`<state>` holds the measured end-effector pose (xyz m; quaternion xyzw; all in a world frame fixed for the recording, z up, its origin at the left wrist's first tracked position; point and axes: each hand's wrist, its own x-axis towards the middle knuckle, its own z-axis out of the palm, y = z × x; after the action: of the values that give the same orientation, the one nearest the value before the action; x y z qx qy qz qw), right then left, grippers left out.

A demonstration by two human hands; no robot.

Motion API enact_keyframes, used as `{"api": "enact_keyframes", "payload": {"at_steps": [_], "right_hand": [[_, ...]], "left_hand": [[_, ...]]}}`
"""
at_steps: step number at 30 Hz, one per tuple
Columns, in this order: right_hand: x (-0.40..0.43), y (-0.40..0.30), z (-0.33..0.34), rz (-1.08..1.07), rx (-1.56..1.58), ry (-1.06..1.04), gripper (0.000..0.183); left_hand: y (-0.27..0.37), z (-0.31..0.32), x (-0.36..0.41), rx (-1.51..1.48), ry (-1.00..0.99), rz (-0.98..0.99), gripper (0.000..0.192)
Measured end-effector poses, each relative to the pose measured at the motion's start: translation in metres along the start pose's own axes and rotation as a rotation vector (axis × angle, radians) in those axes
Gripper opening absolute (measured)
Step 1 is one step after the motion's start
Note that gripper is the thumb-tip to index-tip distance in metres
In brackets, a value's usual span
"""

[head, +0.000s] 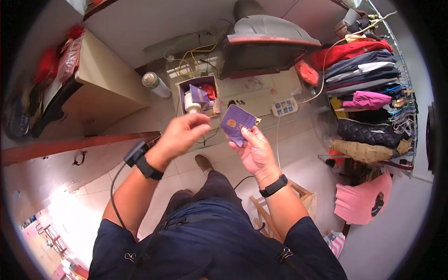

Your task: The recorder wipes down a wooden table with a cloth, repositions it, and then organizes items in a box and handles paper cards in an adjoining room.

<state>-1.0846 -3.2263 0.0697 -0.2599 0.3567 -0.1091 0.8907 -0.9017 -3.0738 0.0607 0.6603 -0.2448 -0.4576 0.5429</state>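
Observation:
My right hand (pixel 255 147) grips a torn purple cardboard piece (pixel 236 122) with a printed emblem and digits, thumb on its face. To the left, my left hand (pixel 183 134) hovers near the box's front edge, bent, with a small gap between thumb and fingers and nothing seen in them. An open cardboard box (pixel 219 101) with a purple inside stands on the glass-topped table. In it are a white bottle (pixel 190 103), a purple card flap (pixel 198 93), a red wrapped item (pixel 209 91) and a comb (pixel 216 106).
A CRT television (pixel 266 49) takes up the table's back right. A power strip (pixel 284 107) with a white cord lies at right, small dark bits (pixel 240 102) nearer the box. A spray can (pixel 156 84) stands left. Hanging clothes (pixel 364 70) line the right; a wooden stool (pixel 301 196) is below.

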Motion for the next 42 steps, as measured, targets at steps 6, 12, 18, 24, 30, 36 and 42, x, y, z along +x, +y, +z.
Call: {"api": "enact_keyframes", "payload": {"at_steps": [6,12,18,24,30,36,42], "right_hand": [[-0.005,0.024,0.027,0.115,-0.078,-0.162,0.026],[-0.003,0.003,0.065,-0.039,-0.58,-0.319,0.031],[-0.003,0.019,0.115,0.012,-0.69,-0.602,0.021],[-0.015,0.021,0.167,0.118,-0.989,-0.764,0.012],[-0.013,0.039,0.171,0.162,-0.71,-0.725,0.012],[-0.015,0.038,0.177,0.181,-0.618,-0.672,0.013],[-0.013,0.035,0.182,0.097,-0.746,-0.735,0.018]], "left_hand": [[0.023,0.009,-0.044,-0.203,0.093,-0.029,0.018],[0.047,-0.031,-0.089,0.108,0.043,-0.006,0.019],[0.058,-0.047,-0.136,0.16,0.05,-0.006,0.021],[0.066,-0.057,-0.171,0.261,0.12,0.094,0.019],[0.075,-0.056,-0.185,0.38,0.308,0.29,0.013],[0.076,-0.047,-0.188,0.286,0.44,0.319,0.011],[0.073,-0.053,-0.185,-0.136,0.236,0.041,0.015]]}}
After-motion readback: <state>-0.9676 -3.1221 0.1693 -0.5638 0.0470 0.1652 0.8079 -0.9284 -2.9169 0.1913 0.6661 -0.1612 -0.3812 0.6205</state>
